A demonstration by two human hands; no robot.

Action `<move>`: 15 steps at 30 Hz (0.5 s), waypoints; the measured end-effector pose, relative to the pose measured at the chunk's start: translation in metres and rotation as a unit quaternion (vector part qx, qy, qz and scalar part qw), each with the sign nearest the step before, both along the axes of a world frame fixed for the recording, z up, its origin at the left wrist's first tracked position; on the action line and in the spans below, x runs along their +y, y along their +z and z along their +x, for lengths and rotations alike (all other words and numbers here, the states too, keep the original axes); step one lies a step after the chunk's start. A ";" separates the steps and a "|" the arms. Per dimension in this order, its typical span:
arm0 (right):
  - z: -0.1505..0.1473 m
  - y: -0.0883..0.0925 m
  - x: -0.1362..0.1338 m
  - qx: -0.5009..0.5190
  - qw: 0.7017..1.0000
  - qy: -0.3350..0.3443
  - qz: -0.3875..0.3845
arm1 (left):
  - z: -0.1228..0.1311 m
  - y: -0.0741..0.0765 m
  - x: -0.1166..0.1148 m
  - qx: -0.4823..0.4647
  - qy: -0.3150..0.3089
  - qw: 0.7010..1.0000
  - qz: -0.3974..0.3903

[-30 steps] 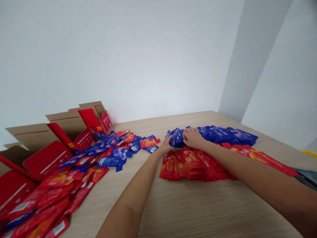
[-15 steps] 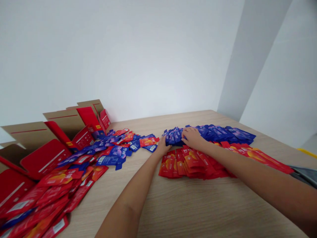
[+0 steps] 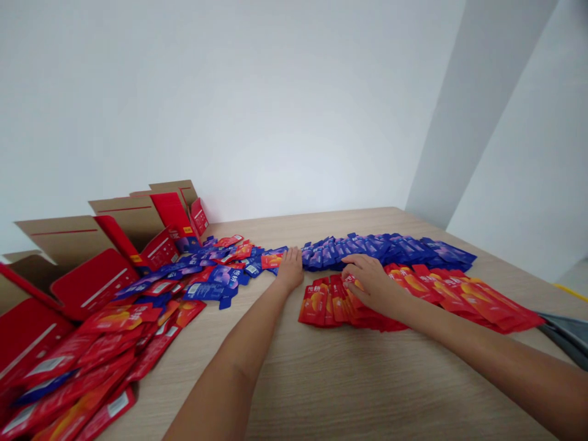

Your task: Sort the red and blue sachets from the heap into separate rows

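Packets beside open red cartons

There are two hands, two packet rows, one heap, at least three boxes.

Blue packets, orange-patterned red packets

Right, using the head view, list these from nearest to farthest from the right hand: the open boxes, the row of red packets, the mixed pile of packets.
From the right hand:
1. Row of red packets: directly below the hand in the view.
2. Mixed pile of packets: to the left.
3. Open boxes: at the far left, beyond the pile.
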State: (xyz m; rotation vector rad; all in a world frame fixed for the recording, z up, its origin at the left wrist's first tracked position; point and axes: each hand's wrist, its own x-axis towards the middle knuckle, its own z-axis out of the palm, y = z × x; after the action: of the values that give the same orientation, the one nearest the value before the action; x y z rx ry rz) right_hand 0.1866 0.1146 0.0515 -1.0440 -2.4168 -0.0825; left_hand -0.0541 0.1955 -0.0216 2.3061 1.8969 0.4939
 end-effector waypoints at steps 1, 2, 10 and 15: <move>0.000 0.000 -0.001 0.000 1.000 0.001 -0.003 | -0.005 0.001 0.001 0.015 0.019 1.000 -0.003; 0.000 0.000 -0.002 0.001 1.000 0.002 -0.007 | -0.010 0.002 0.001 0.031 0.039 0.999 -0.009; 0.003 -0.001 -0.029 0.022 0.999 0.008 -0.028 | -0.075 0.008 -0.031 0.129 0.108 0.985 -0.036; -0.015 -0.007 -0.075 0.083 0.992 0.068 -0.064 | -0.118 0.020 -0.092 0.156 0.087 0.983 -0.041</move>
State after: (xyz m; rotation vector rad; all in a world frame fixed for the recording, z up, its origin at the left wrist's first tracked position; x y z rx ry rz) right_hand 0.1718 0.0392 0.0447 -0.8984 -2.3581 0.2023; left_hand -0.1721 0.1038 -0.0018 2.2861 2.2233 0.0671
